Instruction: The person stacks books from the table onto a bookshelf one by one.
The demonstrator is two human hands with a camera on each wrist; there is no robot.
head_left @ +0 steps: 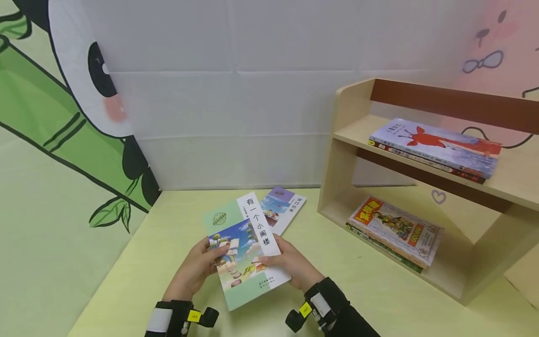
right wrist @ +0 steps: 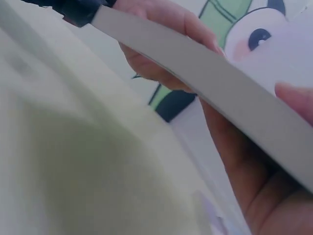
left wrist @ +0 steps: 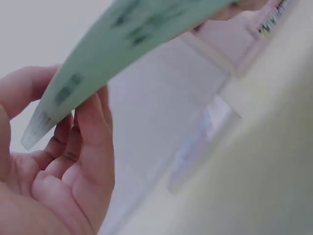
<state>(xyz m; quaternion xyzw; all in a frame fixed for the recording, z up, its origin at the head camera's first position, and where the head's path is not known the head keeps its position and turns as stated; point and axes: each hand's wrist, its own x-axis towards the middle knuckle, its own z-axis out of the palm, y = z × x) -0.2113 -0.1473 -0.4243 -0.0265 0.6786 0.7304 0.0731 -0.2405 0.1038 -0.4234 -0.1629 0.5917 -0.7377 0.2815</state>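
Note:
A pale green book [head_left: 242, 299] with a white title strip and a colourful picture is gripped by both hands above the table. My left hand [head_left: 194, 267] pinches its left edge, thumb on the cover and fingers underneath. At the right edge, my right hand [head_left: 294, 266] holds it the same way. The left wrist view shows the green spine side of the book [left wrist: 98, 68], slightly bowed. In the right wrist view its pale page edge [right wrist: 195, 63] runs between thumb and fingers. Behind it on the table lies a second book [head_left: 280, 206], partly covered from view.
A two-tier wooden shelf [head_left: 349, 164] stands at the right. Its upper level bears a stack of books [head_left: 438, 145], its lower level another stack [head_left: 396, 229]. The table [head_left: 134, 262] meets a white wall covering [head_left: 252, 103] at the back, with a cartoon panda at left.

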